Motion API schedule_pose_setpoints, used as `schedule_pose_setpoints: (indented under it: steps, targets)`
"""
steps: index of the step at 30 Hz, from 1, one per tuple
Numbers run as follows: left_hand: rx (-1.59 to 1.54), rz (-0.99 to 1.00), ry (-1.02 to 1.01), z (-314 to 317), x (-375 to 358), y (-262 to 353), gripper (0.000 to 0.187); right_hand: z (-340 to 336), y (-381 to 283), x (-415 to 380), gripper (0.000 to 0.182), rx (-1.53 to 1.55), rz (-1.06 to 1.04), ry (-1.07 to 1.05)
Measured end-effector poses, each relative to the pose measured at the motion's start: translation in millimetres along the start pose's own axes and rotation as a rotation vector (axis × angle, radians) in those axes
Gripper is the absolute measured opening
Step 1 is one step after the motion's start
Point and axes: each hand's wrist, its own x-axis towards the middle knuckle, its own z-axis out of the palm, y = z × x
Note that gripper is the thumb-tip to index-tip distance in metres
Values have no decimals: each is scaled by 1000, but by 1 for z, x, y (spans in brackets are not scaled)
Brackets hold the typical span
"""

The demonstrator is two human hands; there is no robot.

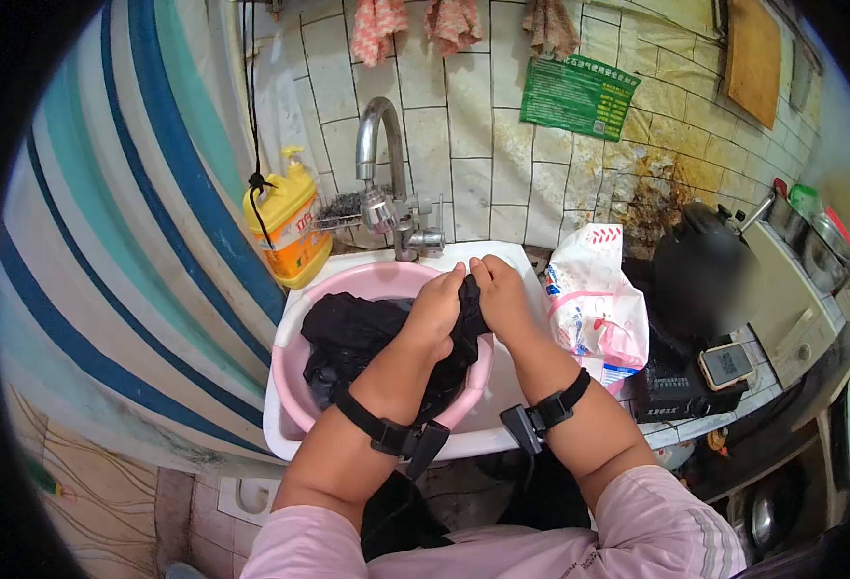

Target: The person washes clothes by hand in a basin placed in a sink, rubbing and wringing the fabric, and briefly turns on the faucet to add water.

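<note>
A pink basin (291, 374) rests in the white sink (502, 396), with wet-looking black cloth (357, 333) bunched inside it. My left hand (437, 309) is closed on a fold of this cloth above the basin's right side. Close against it, my right hand (501, 297) grips the same raised part, thumbs side by side. The rest of the cloth hangs down into the basin, partly hidden behind my left forearm. Behind my hands stands the metal faucet (391, 145).
A yellow detergent jug (285, 222) stands left of the faucet, beside a striped curtain (154, 193). To the right are a white and pink bag (599, 309), a black pan (700, 275) and a phone (726, 364) on the stove. Cloths (454, 24) hang on the wall.
</note>
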Motion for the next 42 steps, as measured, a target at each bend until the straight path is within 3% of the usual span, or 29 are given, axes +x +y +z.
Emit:
schedule_pose_setpoints:
  steps: [3, 5, 9, 11, 13, 15, 19, 21, 25, 27, 30, 31, 34, 37, 41, 42]
  targets:
    - [-93, -5, 7, -6, 9, 0, 42, -4, -8, 11, 36, -6, -58, -41]
    - [-155, -1, 22, -10, 13, -2, 44, -3, -16, 27, 37, -163, -53, -306]
    - [-207, -16, 62, -6, 8, 5, 46, 2, -16, 44, 41, -196, 143, -427]
    - [-218, 2, 42, -9, 17, -1, 46, 19, 19, 39, 40, -143, 91, -333]
    - [-96, 64, 90, -9, 18, -3, 46, 26, 24, 28, 34, 43, 167, -180]
    - [-105, -20, 59, -7, 11, -4, 45, 10, 30, 20, 32, 9, 182, -206]
    - [12, 3, 87, -1, 9, -4, 37, -13, 6, -5, 31, 223, 449, -170]
    - [164, -20, 82, 3, 2, -1, 36, -16, 17, -20, 32, 73, 220, -164]
    - [364, -72, 138, 4, 2, -4, 34, -26, 11, -29, 32, 13, 201, -171]
    - [259, -40, 78, 2, 6, -13, 34, -23, 1, -31, 32, 114, 36, -51]
    - [73, 0, 19, 12, -3, -16, 35, -17, -11, -37, 32, 57, -141, -90]
    - [-10, 2, 23, 16, -9, -13, 35, -16, -4, -30, 32, 59, -144, -89]
    - [141, 89, -75, 4, 11, -32, 36, -17, 16, -13, 31, -50, 27, -3]
    - [53, 92, -115, 7, 8, -27, 35, -15, 2, -25, 30, -46, -80, 88]
    - [-113, 4, -124, -7, 17, -31, 32, -16, -18, -42, 31, 32, -256, -16]
    - [-78, 19, -103, -1, 13, -30, 32, -15, -15, -39, 31, 52, -188, 19]
